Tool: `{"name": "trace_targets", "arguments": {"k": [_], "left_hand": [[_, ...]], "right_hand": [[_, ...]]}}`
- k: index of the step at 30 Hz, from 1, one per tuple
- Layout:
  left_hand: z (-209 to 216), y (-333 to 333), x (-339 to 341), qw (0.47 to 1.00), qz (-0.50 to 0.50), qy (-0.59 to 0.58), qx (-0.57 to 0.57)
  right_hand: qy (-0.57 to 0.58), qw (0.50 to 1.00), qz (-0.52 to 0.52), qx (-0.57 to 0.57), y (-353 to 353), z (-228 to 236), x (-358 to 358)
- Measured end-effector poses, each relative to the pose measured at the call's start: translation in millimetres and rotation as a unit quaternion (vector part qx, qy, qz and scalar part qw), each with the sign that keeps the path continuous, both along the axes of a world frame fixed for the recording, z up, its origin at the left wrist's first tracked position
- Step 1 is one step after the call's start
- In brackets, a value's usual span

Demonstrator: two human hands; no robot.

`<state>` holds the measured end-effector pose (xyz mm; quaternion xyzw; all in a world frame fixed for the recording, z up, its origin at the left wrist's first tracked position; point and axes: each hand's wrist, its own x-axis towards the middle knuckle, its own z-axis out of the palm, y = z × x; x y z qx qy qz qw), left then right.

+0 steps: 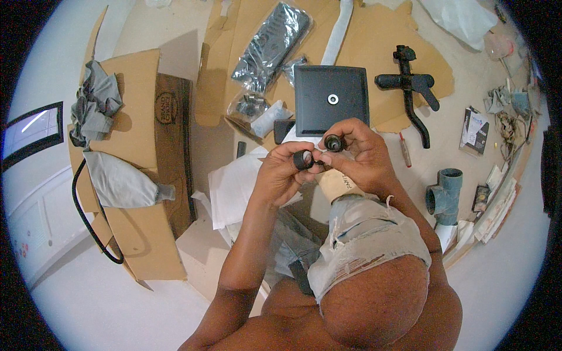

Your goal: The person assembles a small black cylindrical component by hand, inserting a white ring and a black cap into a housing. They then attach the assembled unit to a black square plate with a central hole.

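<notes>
My left hand (276, 174) pinches a short black ring (298, 160), its opening turned upward. Close beside it, my right hand (367, 159) grips a small black threaded fitting (333, 143) between thumb and fingers. The two parts are apart, though my fingertips nearly meet below them. Just beyond my hands lies a flat black square shower head (313, 96) with a round light connector in its middle. To the far right is a black mixer tap (405, 82) with a curved spout, resting partly on cardboard (389, 35).
A tall cardboard box (137, 137) draped with grey cloths stands at left, a black hose (88, 205) beside it. Plastic-wrapped black parts (272, 44) lie at the back. On the right are a screwdriver (405, 149), a grey pipe tee (449, 193) and assorted clutter.
</notes>
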<state>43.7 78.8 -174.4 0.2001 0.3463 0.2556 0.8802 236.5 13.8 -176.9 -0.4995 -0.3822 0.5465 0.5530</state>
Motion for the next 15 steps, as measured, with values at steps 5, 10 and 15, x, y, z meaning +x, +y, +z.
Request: {"name": "trace_targets", "arguments": {"k": [5,10,15], "left_hand": [[2,-1,7,0.999,-0.01,-0.021,0.022],[7,-4,18,0.971,0.016,0.189,0.148],[15,-6,31,0.893,-0.017,0.341,0.292]], "right_hand": [[-0.052,0.995,-0.009,0.087,1,-3,3],[-0.005,1.0,0.003,0.03,0,-5,1],[0.01,0.999,0.013,-0.036,2,-11,-4]]}}
